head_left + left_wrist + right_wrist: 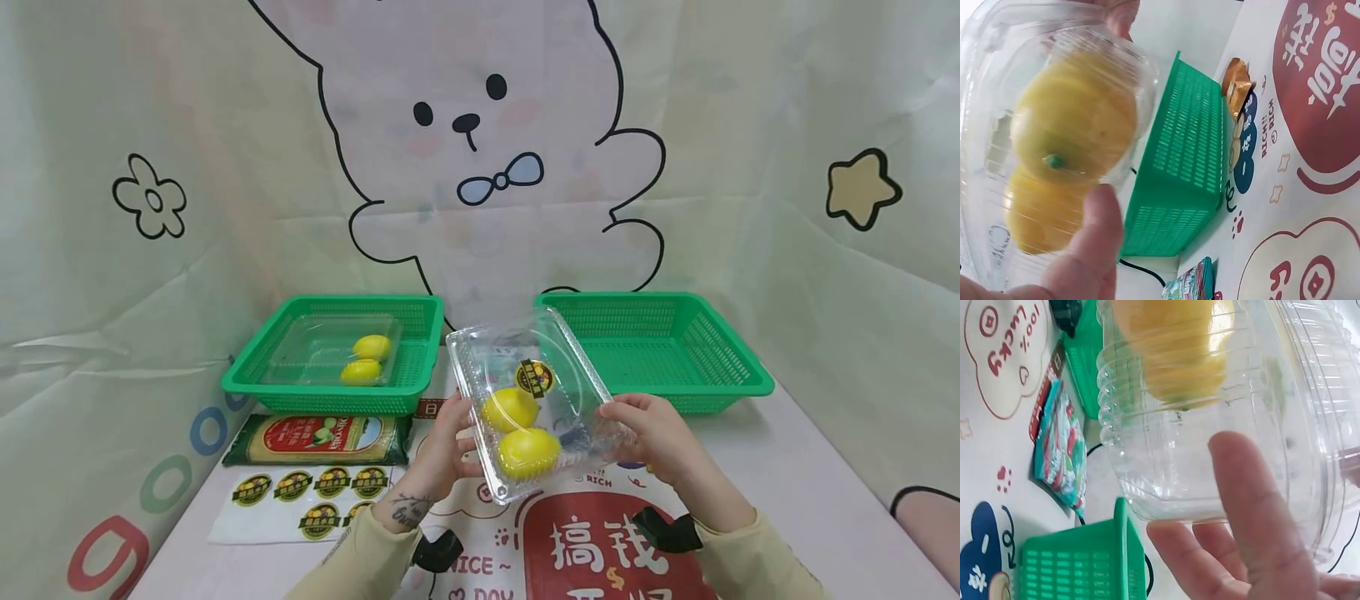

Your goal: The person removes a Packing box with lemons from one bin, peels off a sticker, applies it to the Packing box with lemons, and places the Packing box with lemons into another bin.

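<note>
A clear rectangular plastic box (573, 392) with two yellow lemons (528, 452) inside is held tilted above the pale table (795, 475). Its sides are pinched between thumb and fingers by the left hand (442, 446) and the right hand (651, 429). Whether its lid is fully latched cannot be told through the glare; if loose, it could be popped open by rolling fruit under steeper tilt.

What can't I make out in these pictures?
Head view: part of the sticker sheet, hidden by the left sleeve.
Head view: things behind the clear box, blurred by its plastic and glare.
Left wrist view: the lower end of the colourful packet, cut off by the bottom edge.
Right wrist view: the upper lemon's top, cut off by the top edge.
</note>
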`<state>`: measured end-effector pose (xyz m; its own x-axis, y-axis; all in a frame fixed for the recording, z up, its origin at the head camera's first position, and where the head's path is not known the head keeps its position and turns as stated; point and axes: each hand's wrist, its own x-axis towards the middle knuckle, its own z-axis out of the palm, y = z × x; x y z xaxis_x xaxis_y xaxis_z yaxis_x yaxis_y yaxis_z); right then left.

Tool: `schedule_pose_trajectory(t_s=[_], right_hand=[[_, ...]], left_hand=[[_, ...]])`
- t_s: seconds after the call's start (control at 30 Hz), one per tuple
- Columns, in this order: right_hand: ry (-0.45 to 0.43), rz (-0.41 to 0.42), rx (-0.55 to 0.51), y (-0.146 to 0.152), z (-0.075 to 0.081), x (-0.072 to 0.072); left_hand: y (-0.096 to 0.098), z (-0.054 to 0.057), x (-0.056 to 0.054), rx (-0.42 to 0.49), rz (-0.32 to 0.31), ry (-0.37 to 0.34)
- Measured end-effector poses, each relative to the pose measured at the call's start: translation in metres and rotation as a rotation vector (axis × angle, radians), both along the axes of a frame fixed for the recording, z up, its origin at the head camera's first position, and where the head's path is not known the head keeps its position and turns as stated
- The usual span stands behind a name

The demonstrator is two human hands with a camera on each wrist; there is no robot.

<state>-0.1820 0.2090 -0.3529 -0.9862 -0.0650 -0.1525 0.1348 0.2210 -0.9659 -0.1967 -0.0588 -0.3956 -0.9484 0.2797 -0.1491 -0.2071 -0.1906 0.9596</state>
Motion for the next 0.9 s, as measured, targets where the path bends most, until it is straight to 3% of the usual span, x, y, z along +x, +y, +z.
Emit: schedule_pose_trajectory(t_s=[0.17, 0.37, 0.53, 0.7, 0.9], right_hand=[[-0.003, -0.036, -0.042, 0.015, 0.01, -0.012], [-0.012, -0.087, -0.156, 0.032, 0.026, -0.03], [-0.045, -0.132, -0.182, 0.045, 0.031, -0.05], [-0.088, -0.178, -0.164, 0.056, 0.032, -0.072], [-0.131, -0.216, -0.117, 0.077, 0.028, -0.092]], left_hand=[[0.015, -0.005, -0.025, 0.07, 0.064, -0.034], [0.045, -0.017, -0.056, 0.077, 0.132, -0.07], [0.071, -0.027, -0.076, 0.071, 0.08, -0.078], [0.086, -0.031, -0.088, 0.116, 0.055, -0.104], [0.097, -0.03, -0.092, 0.151, 0.033, -0.111]])
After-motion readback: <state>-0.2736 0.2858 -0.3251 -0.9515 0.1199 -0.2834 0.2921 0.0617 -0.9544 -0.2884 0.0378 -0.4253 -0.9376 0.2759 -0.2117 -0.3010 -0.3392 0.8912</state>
